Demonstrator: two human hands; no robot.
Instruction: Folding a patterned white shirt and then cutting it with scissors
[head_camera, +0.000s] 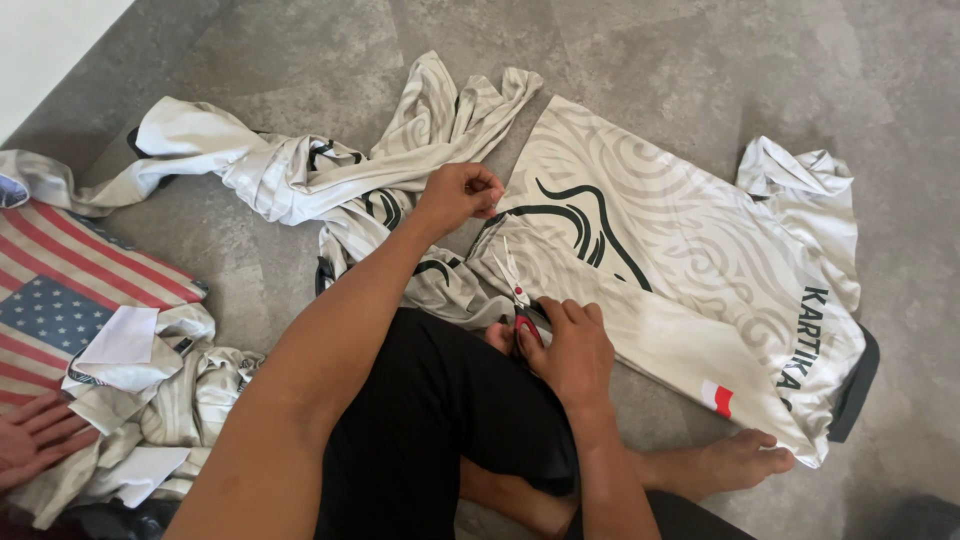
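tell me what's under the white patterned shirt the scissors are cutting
Grey floor shows all around the shirt, so it lies flat on that. A bare foot sits beside its lower edge. Whatever lies directly beneath the cloth is covered.

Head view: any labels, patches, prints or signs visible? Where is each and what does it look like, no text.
Dark lettering: runs down the sleeve of the flat white patterned jersey, right side.
Red-and-white patch: small rectangle near the jersey's lower edge.
Flag-print fabric: far left; red and white stripes, blue field with white stars.
White blank paper: lies on the flag fabric.
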